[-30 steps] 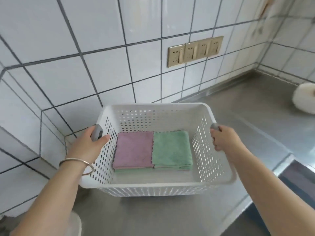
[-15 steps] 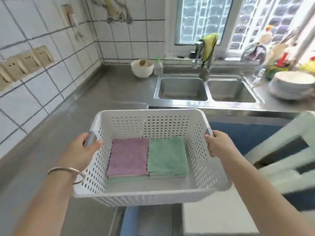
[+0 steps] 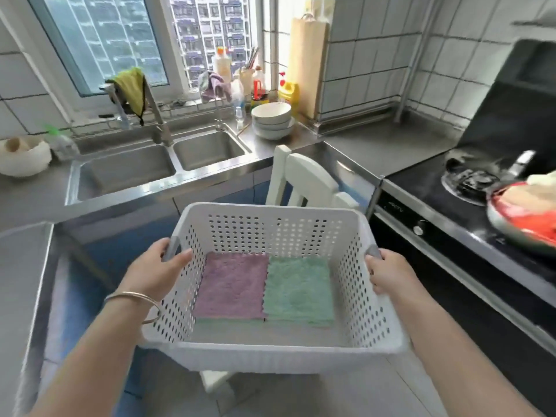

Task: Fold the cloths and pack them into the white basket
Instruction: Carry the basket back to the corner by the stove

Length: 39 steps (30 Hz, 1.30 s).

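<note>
I hold the white perforated basket (image 3: 270,353) in the air in front of me, over the kitchen floor. My left hand (image 3: 155,273) grips the grey handle on its left side; my right hand (image 3: 391,273) grips the grey handle on its right side. Inside, a folded purple cloth (image 3: 231,284) lies flat on the left and a folded green cloth (image 3: 299,291) lies right beside it. A further green layer shows under the purple cloth's front edge.
A white chair (image 3: 304,179) stands just beyond the basket. A steel double sink (image 3: 156,167) and counter run along the back left. Stacked bowls (image 3: 272,120) sit by the window. A black stove (image 3: 469,188) with a red pan (image 3: 523,218) is on the right.
The basket has been lifted off the counter by the tiled wall and carried around to the right. The view has swung from the wall past the sink toward the stove.
</note>
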{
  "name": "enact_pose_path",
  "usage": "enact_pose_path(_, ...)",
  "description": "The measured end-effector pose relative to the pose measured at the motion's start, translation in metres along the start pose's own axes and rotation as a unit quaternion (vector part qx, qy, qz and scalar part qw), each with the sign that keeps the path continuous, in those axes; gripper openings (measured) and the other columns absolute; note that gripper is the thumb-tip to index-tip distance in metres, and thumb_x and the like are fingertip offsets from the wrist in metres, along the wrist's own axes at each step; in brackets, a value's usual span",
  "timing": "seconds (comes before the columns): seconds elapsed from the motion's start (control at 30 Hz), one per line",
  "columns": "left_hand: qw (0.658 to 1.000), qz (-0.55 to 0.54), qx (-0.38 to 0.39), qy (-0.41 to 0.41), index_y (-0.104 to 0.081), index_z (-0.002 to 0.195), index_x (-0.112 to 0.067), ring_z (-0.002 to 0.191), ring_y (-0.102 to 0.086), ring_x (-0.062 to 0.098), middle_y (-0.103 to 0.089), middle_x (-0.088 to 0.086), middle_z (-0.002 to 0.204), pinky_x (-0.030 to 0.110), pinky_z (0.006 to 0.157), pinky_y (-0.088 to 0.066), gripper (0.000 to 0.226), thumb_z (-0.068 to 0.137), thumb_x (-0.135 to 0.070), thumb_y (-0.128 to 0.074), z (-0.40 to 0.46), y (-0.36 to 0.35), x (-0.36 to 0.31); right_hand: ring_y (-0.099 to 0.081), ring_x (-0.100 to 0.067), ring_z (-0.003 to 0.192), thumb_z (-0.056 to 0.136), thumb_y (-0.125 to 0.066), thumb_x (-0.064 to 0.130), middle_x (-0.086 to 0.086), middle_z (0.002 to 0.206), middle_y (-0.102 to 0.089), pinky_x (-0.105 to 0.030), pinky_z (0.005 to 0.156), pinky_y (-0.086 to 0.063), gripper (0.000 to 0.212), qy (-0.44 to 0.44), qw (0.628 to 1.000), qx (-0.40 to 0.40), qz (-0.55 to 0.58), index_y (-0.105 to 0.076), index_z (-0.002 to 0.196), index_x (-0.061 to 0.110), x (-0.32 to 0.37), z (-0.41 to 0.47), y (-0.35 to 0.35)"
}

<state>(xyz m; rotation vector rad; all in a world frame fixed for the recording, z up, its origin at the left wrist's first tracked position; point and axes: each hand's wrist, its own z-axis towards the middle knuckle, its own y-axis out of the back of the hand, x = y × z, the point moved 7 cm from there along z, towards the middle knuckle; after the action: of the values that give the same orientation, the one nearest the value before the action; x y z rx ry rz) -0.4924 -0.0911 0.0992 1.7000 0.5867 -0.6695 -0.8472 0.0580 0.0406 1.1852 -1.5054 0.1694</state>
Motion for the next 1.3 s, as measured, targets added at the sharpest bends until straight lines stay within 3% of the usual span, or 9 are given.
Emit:
enact_pose_path(0.07, 0.999, 0.008, 0.042, -0.021, -0.05, 0.122, -0.016, 0.087, -0.06, 0.026, -0.062, 0.009, 0.106, 0.031, 0.063, -0.043, 0.037, 0.091, -0.036, -0.052, -0.017, -0.05, -0.034, -0.039, -0.017, 0.053, 0.092, -0.044, 0.018, -0.002, 0.061, -0.041, -0.029, 0.051, -0.034, 0.028, -0.032, 0.999, -0.034, 0.012, -0.044, 0.064, 0.019, -0.041, -0.008, 0.059)
enact_pose_path(0.37, 0.97, -0.001, 0.216, -0.115, -0.05, 0.127, -0.008, 0.085, -0.06, 0.028, -0.064, 0.013, 0.109, 0.039, 0.081, -0.049, 0.049, 0.087, -0.036, -0.057, -0.086, -0.246, -0.163, -0.04, -0.019, 0.052, 0.093, -0.044, 0.022, -0.003, 0.061, -0.043, -0.028, 0.052, -0.032, 0.015, -0.158, 0.972, -0.172, 0.024, -0.055, 0.086, 0.014, -0.187, -0.066, 0.267)
enact_pose_path(0.57, 0.952, -0.01, 0.243, -0.185, -0.058, 0.108, -0.009, 0.064, -0.05, 0.022, -0.062, 0.014, 0.087, 0.032, 0.066, -0.041, 0.034, 0.086, -0.035, -0.059, -0.102, -0.325, -0.251, -0.04, -0.02, 0.049, 0.092, -0.048, 0.021, -0.008, 0.061, -0.045, -0.033, 0.054, -0.032, 0.015, -0.182, 0.948, -0.252, 0.073, -0.053, 0.08, 0.014, -0.229, -0.071, 0.362)
enact_pose_path(0.67, 0.949, 0.002, 0.232, -0.216, -0.056, 0.112, -0.009, 0.068, -0.054, 0.024, -0.062, 0.011, 0.091, 0.031, 0.067, -0.041, 0.036, 0.087, -0.035, -0.058, -0.092, -0.342, -0.294, -0.039, -0.019, 0.048, 0.091, -0.048, 0.014, -0.007, 0.06, -0.044, -0.03, 0.049, -0.033, 0.026, -0.162, 0.947, -0.261, 0.091, -0.048, 0.065, 0.017, -0.218, -0.054, 0.392)
enact_pose_path(0.8, 0.946, 0.022, 0.207, -0.249, -0.054, 0.117, -0.011, 0.077, -0.052, 0.025, -0.064, 0.017, 0.108, 0.031, 0.068, -0.037, 0.043, 0.086, -0.041, -0.056, -0.056, -0.348, -0.347, -0.031, -0.016, 0.048, 0.092, -0.048, 0.012, -0.003, 0.058, -0.037, -0.026, 0.045, -0.026, 0.02, -0.115, 0.946, -0.264, 0.152, -0.053, 0.072, 0.013, -0.188, -0.01, 0.42)
enact_pose_path(0.97, 0.948, -0.008, 0.196, -0.251, -0.057, 0.111, -0.014, 0.065, -0.051, 0.022, -0.062, 0.009, 0.084, 0.031, 0.064, -0.037, 0.051, 0.078, -0.052, -0.061, 0.008, -0.345, -0.398, -0.026, -0.014, 0.047, 0.094, -0.049, 0.013, -0.002, 0.059, -0.029, -0.021, 0.038, -0.023, 0.011, -0.081, 0.954, -0.232, 0.172, -0.053, 0.084, 0.009, -0.134, 0.069, 0.436)
enact_pose_path(1.13, 0.952, -0.021, 0.185, -0.241, -0.056, 0.111, -0.012, 0.069, -0.056, 0.04, -0.062, 0.021, 0.077, 0.05, 0.083, -0.048, 0.094, 0.049, -0.082, -0.054, 0.093, -0.334, -0.443, -0.027, -0.012, 0.046, 0.094, -0.049, 0.009, -0.002, 0.059, -0.029, -0.017, 0.032, -0.023, 0.02, -0.053, 0.962, -0.187, 0.191, -0.047, 0.074, 0.01, -0.076, 0.173, 0.434)
enact_pose_path(1.23, 0.965, -0.051, 0.163, -0.201, -0.063, 0.084, -0.027, 0.062, -0.049, 0.026, -0.056, 0.006, 0.063, 0.039, 0.07, -0.041, 0.058, 0.05, -0.073, -0.059, 0.132, -0.33, -0.454, -0.03, -0.012, 0.048, 0.093, -0.048, 0.013, -0.001, 0.059, -0.033, -0.021, 0.039, -0.027, 0.013, -0.036, 0.971, -0.167, 0.168, -0.053, 0.081, 0.011, -0.048, 0.231, 0.426)
enact_pose_path(1.3, 0.973, -0.054, 0.13, -0.181, -0.062, 0.084, -0.025, 0.07, -0.057, 0.038, -0.061, 0.018, 0.072, 0.043, 0.075, -0.047, 0.055, 0.053, -0.07, -0.056, 0.16, -0.328, -0.458, -0.032, -0.013, 0.05, 0.092, -0.046, 0.01, -0.003, 0.059, -0.034, -0.025, 0.043, -0.028, 0.01, -0.02, 0.975, -0.158, 0.154, -0.055, 0.086, 0.009, -0.03, 0.275, 0.421)
